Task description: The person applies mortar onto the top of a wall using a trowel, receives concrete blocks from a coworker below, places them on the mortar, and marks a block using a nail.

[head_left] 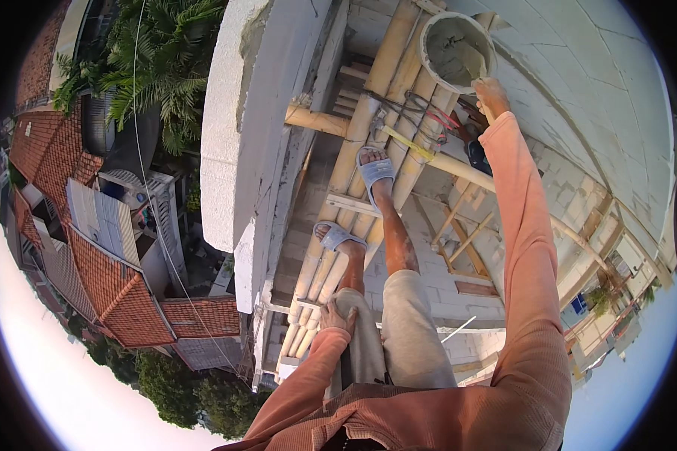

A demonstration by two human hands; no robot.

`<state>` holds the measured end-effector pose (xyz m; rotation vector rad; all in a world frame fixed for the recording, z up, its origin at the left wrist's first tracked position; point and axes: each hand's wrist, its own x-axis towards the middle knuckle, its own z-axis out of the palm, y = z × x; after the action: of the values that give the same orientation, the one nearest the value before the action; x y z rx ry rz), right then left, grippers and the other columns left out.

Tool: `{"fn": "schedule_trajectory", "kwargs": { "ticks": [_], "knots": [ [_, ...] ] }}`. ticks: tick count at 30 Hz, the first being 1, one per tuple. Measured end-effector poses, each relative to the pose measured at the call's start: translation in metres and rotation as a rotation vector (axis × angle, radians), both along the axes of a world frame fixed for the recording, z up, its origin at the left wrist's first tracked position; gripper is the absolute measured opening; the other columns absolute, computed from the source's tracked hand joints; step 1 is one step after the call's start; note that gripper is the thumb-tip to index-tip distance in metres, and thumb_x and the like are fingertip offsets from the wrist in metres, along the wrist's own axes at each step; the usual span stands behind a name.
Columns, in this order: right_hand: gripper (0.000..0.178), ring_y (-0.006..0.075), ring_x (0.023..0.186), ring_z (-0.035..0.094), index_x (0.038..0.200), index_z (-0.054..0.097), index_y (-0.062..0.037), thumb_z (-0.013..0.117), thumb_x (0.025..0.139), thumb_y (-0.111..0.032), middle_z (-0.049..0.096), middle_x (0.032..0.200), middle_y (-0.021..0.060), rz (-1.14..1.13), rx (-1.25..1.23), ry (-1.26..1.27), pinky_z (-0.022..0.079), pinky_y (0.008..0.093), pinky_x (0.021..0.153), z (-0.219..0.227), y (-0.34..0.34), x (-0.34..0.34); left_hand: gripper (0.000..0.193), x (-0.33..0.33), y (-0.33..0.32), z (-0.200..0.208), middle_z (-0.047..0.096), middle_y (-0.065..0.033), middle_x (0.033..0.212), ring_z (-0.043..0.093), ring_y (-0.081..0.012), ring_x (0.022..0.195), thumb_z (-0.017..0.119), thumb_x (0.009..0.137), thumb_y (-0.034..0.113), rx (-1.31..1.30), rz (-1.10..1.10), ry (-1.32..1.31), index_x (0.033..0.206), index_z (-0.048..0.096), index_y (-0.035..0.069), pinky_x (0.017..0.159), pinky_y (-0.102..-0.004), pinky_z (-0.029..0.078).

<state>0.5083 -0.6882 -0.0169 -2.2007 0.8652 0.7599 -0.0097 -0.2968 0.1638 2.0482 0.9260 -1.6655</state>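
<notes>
My right arm reaches far forward, and my right hand is closed on the near rim of a round, pale bucket. Wet grey mortar lies inside it, smeared up the walls. The bucket is at the far end of a bamboo platform. Lower left, my left hand rests on my bent left knee with its fingers spread, holding nothing. Both my feet, in blue-grey sandals, stand on the bamboo poles.
Between my feet and the bucket lie a yellow-handled tool and tangled dark and red cords. A white ledge runs along the left, with tiled roofs far below. A pale block wall rises on the right.
</notes>
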Motion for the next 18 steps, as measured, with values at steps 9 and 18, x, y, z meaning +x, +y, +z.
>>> {"fn": "schedule_trajectory", "kwargs": {
  "ticks": [9, 18],
  "knots": [
    [0.043, 0.0212, 0.065, 0.059, 0.100, 0.062, 0.0029, 0.068, 0.088, -0.038, 0.061, 0.084, 0.0107, 0.346, 0.076, 0.100, 0.049, 0.0362, 0.055, -0.005, 0.048, 0.015, 0.090, 0.014, -0.010, -0.001, 0.043, -0.0224, 0.139, 0.048, -0.0465, 0.127, 0.067, 0.080, 0.063, 0.015, -0.009, 0.102, 0.149, 0.034, 0.014, 0.105, -0.0552, 0.041],
    [0.040, 0.0108, 0.060, 0.048, 0.123, 0.055, -0.0039, 0.063, 0.097, -0.033, 0.056, 0.090, 0.0049, -0.601, 0.942, -0.026, 0.041, 0.0240, 0.048, 0.033, -0.004, -0.049, 0.091, 0.028, -0.017, 0.003, 0.043, -0.0218, 0.140, 0.047, -0.0459, 0.127, 0.065, 0.081, 0.063, 0.006, -0.014, 0.166, 0.150, 0.032, 0.014, 0.105, -0.0547, 0.042]
  ]
}}
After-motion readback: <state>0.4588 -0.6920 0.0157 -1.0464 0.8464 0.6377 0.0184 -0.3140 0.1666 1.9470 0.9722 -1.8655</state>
